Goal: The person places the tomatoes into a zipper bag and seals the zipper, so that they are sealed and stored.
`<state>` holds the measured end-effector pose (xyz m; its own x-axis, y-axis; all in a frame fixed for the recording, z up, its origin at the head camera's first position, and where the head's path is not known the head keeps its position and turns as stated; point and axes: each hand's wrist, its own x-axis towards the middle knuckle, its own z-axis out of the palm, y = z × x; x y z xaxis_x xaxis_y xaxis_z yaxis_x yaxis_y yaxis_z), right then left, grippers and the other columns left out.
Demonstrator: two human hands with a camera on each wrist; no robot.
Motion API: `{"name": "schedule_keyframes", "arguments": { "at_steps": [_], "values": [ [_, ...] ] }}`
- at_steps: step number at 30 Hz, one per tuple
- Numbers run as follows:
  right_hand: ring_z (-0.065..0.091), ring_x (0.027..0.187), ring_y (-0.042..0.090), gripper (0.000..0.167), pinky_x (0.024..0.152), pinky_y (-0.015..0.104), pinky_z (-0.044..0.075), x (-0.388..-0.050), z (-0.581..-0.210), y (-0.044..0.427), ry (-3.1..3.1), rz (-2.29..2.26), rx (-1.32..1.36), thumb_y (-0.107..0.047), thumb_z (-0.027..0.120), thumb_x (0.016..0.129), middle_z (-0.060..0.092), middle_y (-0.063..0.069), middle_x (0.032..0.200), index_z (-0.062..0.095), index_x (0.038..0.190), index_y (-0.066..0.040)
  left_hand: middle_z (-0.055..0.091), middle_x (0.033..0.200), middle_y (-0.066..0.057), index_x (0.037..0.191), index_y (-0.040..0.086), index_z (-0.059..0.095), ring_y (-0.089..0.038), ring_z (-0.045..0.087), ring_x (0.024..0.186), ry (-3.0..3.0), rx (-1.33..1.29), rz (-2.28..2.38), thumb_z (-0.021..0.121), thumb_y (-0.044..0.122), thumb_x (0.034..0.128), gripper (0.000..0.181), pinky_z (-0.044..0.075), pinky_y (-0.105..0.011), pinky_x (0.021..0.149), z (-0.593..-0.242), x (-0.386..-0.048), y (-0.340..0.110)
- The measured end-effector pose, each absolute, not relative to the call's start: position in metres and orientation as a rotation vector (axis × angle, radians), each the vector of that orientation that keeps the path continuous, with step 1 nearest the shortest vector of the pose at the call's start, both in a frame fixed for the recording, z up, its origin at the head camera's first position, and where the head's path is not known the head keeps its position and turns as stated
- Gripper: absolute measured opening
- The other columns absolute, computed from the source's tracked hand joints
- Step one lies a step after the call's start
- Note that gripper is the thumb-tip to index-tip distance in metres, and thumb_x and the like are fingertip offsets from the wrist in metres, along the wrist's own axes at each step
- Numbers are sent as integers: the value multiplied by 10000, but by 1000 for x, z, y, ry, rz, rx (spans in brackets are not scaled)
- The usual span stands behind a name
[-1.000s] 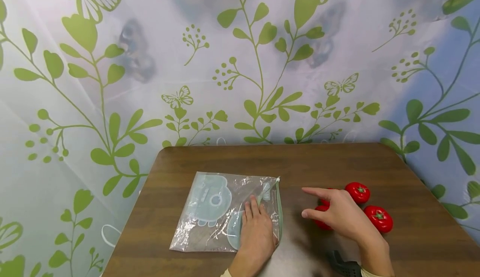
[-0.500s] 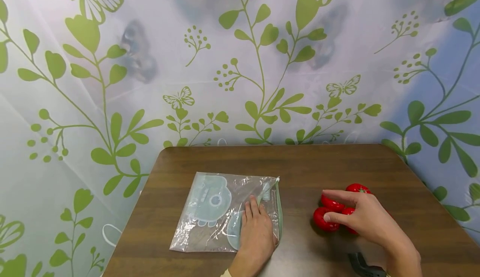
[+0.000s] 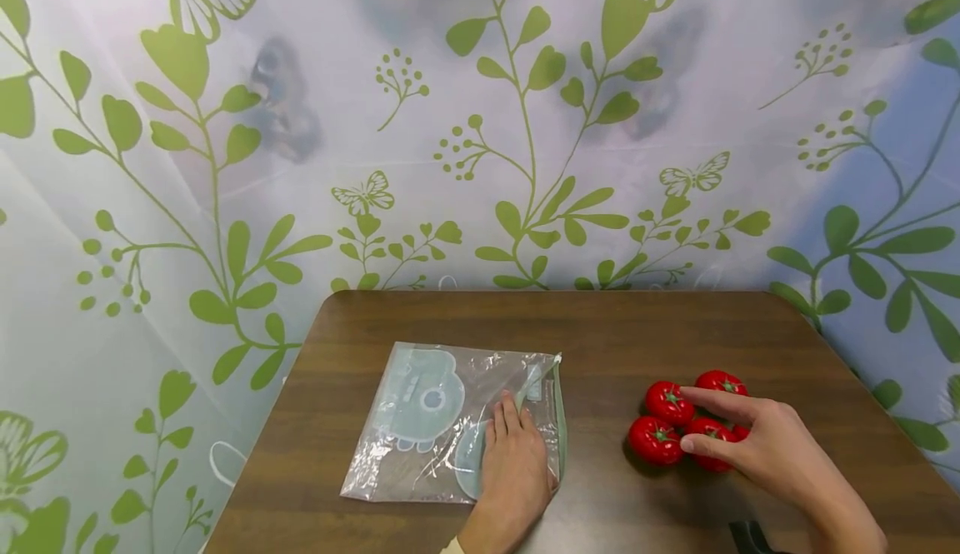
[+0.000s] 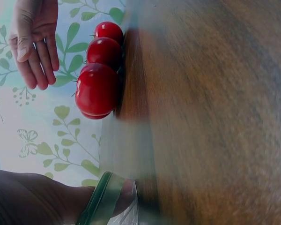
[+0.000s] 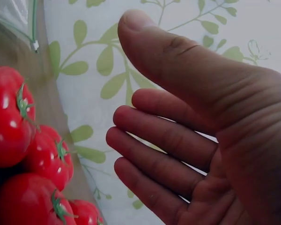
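Note:
My left hand point(image 3: 517, 462) lies with straight fingers on a clear plastic zip bag point(image 3: 375, 462) printed with pale blue shapes. In the left wrist view, the bag's green zip strip point(image 4: 99, 199) crosses in front of the thumb. Several red tomatoes point(image 3: 655, 440) with green stems sit clustered right of the bag. Above the cluster's right side hovers my right hand point(image 3: 768, 446), thumb and fingers spread apart, partly covering the rear tomatoes. In the right wrist view its palm point(image 5: 215, 187) holds nothing, and the tomatoes point(image 5: 47, 157) appear beside it, apart from the fingers.
The brown wooden table point(image 3: 480, 316) carries everything. Behind it hangs a pale curtain point(image 3: 300, 204) with green leaves and butterflies. A black strap-like piece point(image 3: 747, 536) shows at the right wrist.
My right hand has moved to the right across the tomatoes, uncovering the left ones. My left hand stays on the bag. The head view has shifted slightly.

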<state>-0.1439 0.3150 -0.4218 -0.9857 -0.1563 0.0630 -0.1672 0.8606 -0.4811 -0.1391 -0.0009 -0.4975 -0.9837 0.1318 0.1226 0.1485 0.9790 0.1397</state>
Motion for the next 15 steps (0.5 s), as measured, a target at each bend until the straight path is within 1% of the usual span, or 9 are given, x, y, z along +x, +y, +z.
{"name": "schedule_keyframes", "arguments": {
  "at_steps": [4, 8, 12, 14, 15],
  "values": [
    [722, 1171, 439, 664, 765, 358, 578, -141, -424, 323, -2997, 772, 234, -523, 936, 834, 780, 182, 1308, 762, 1396, -216, 505, 1606, -345, 1473, -104, 572, -427, 592, 1450, -3018, -217, -223, 1013, 400, 669, 1047, 509, -503, 1192, -498, -138, -1],
    [714, 1193, 474, 652, 747, 286, 558, -137, -425, 335, -3007, 794, 170, -497, 941, 840, 773, 215, 1315, 762, 1399, -213, 499, 1611, -344, 1476, -102, 574, -424, 583, 1458, -3028, -219, -214, 1006, 409, 685, 1036, 504, -500, 1196, -498, -138, -1],
    [695, 1217, 515, 680, 732, 255, 535, -134, -428, 347, -3025, 792, 106, -519, 933, 843, 752, 250, 1346, 752, 1418, -204, 507, 1609, -333, 1475, -88, 581, -413, 578, 1467, -3027, -216, -179, 1006, 433, 684, 1038, 498, -492, 1202, -498, -138, -1],
    [715, 1189, 491, 690, 715, 253, 530, -133, -430, 354, -3033, 778, 83, -538, 923, 847, 744, 266, 1354, 747, 1423, -201, 513, 1607, -329, 1476, -88, 578, -410, 575, 1472, -3021, -213, -168, 1004, 434, 683, 1040, 495, -489, 1206, -497, -139, -1],
    [728, 1158, 480, 705, 719, 278, 543, -133, -431, 357, -3039, 765, 72, -548, 917, 848, 741, 273, 1354, 743, 1429, -188, 517, 1605, -327, 1475, -87, 577, -409, 574, 1474, -3018, -212, -162, 1004, 436, 679, 1044, 492, -489, 1208, -497, -139, -1]
  ]
}}
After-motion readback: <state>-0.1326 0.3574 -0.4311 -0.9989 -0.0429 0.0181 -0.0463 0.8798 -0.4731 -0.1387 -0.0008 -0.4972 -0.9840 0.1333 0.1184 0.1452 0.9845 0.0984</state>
